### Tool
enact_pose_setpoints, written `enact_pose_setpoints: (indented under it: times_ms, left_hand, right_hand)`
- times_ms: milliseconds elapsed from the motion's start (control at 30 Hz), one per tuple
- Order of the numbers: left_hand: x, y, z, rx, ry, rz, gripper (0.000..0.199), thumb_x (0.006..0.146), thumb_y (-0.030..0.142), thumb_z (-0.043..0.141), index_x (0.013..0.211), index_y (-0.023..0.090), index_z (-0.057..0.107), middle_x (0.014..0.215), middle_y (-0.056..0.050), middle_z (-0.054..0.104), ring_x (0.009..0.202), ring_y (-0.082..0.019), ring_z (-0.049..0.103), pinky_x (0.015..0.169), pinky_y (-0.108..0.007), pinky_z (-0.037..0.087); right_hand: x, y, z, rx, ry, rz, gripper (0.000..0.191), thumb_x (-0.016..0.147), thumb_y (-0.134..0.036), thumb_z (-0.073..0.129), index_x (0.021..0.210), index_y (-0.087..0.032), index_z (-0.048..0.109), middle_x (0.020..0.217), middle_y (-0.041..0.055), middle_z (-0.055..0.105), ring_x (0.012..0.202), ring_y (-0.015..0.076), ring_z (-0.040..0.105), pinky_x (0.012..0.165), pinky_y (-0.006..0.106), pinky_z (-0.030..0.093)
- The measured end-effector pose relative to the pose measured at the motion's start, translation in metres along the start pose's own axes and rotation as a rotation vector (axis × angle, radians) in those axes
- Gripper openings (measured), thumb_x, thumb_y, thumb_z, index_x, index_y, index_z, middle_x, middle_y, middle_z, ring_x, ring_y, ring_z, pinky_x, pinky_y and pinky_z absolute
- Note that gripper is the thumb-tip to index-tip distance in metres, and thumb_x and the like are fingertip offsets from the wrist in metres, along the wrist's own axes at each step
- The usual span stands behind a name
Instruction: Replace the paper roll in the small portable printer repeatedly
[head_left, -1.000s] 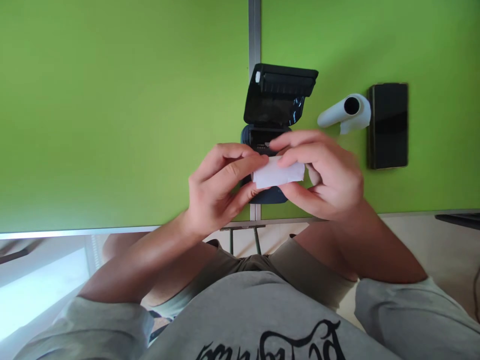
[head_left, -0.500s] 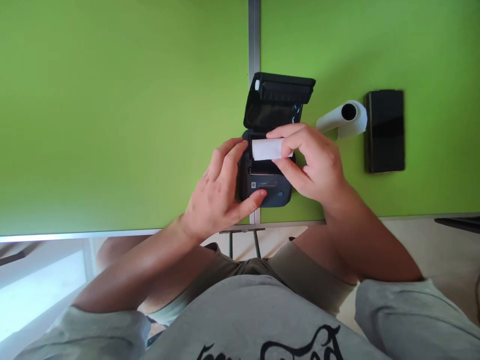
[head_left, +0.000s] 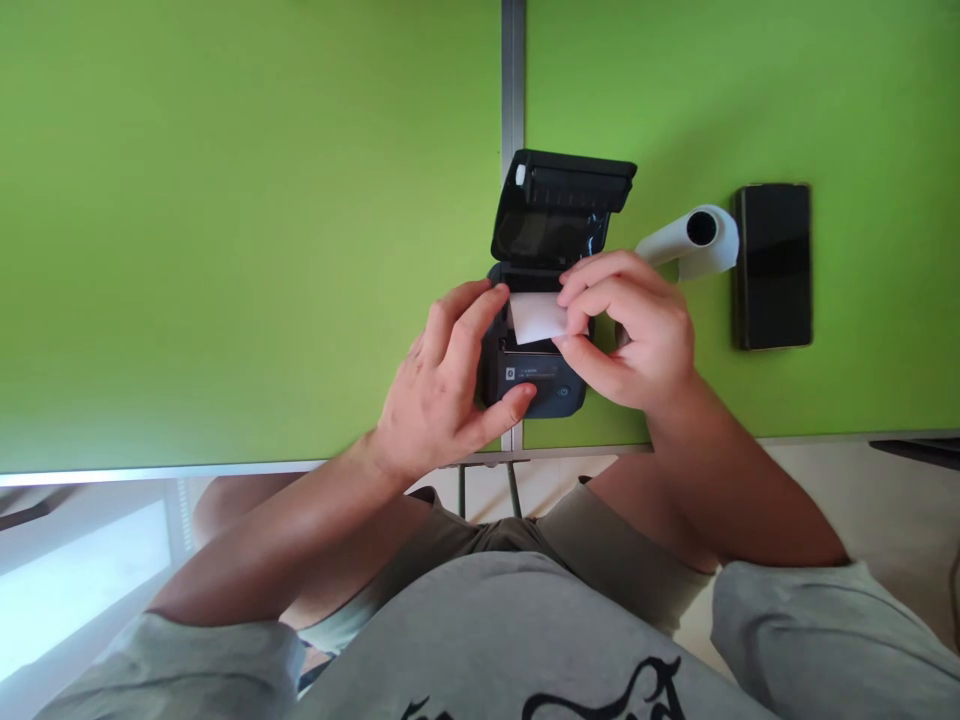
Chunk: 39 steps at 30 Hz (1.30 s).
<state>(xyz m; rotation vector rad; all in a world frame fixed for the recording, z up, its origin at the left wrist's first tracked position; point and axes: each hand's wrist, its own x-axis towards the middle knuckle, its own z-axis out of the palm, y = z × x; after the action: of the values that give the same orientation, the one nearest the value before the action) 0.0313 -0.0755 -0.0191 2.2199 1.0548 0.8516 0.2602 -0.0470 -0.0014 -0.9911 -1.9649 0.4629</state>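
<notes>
A small dark portable label printer [head_left: 547,398] lies near the table's front edge, its lid [head_left: 559,205] raised and tilted away from me. My left hand [head_left: 442,375] grips the printer's left side, fingertips at the upper left edge and thumb across the front panel. Inside the open bay sits a white paper roll [head_left: 537,317], its loose end pulled toward the front. My right hand [head_left: 634,325] pinches the right part of that paper between thumb and fingers. Those fingers hide the roll's right end.
Right of the printer, a second, partly unrolled white paper roll [head_left: 664,241] with a dark core lies on the green table [head_left: 262,220]. Beside it rests a black phone-like slab [head_left: 775,268]. A grey metal seam [head_left: 513,80] divides the tabletop.
My right hand has drawn the paper's free end toward me, so a wider strip shows over the bay. The left hand keeps its hold on the printer.
</notes>
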Motion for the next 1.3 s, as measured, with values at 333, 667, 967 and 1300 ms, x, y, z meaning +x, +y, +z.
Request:
enact_pose_setpoints:
  times_ms: [333, 667, 967, 1300]
  left_hand:
    - [-0.002, 0.000, -0.001, -0.024, -0.016, -0.166, 0.078, 0.103, 0.069, 0.042, 0.162, 0.021, 0.025, 0.150, -0.019, 0.054, 0.139, -0.031, 0.058, 0.112, -0.049, 0.056]
    - [0.003, 0.004, 0.004, 0.067, -0.043, -0.181, 0.090, 0.095, 0.077, 0.049, 0.160, 0.016, 0.030, 0.151, -0.021, 0.052, 0.135, -0.036, 0.060, 0.105, -0.052, 0.059]
    - [0.000, 0.001, 0.004, 0.087, -0.055, -0.160, 0.095, 0.095, 0.078, 0.047, 0.162, 0.015, 0.027, 0.152, -0.023, 0.050, 0.135, -0.038, 0.060, 0.104, -0.055, 0.059]
    - [0.001, 0.002, 0.005, 0.088, -0.035, -0.167, 0.091, 0.096, 0.076, 0.048, 0.162, 0.017, 0.030, 0.150, -0.022, 0.053, 0.133, -0.037, 0.061, 0.105, -0.055, 0.060]
  right_hand:
    - [-0.008, -0.014, -0.001, 0.053, -0.099, -0.124, 0.022, 0.075, -0.014, 0.068, 0.076, -0.029, 0.051, 0.082, -0.0026, 0.067, 0.097, 0.0245, 0.069, 0.081, 0.046, 0.051]
    - [-0.015, 0.021, 0.008, 0.130, 0.268, 0.081, 0.021, 0.085, -0.046, 0.063, 0.099, -0.030, 0.060, 0.112, 0.0068, 0.056, 0.110, 0.0274, 0.058, 0.101, 0.050, 0.052]
    - [-0.010, 0.025, 0.017, 0.338, 0.196, 0.216, 0.049, 0.086, -0.067, 0.055, 0.116, -0.034, 0.033, 0.145, 0.0080, 0.060, 0.142, 0.0284, 0.056, 0.117, 0.057, 0.046]
    - [-0.019, 0.029, 0.012, 0.335, 0.163, 0.310, 0.028, 0.097, -0.053, 0.059, 0.116, -0.032, 0.057, 0.121, 0.0023, 0.070, 0.121, 0.0220, 0.068, 0.105, 0.045, 0.057]
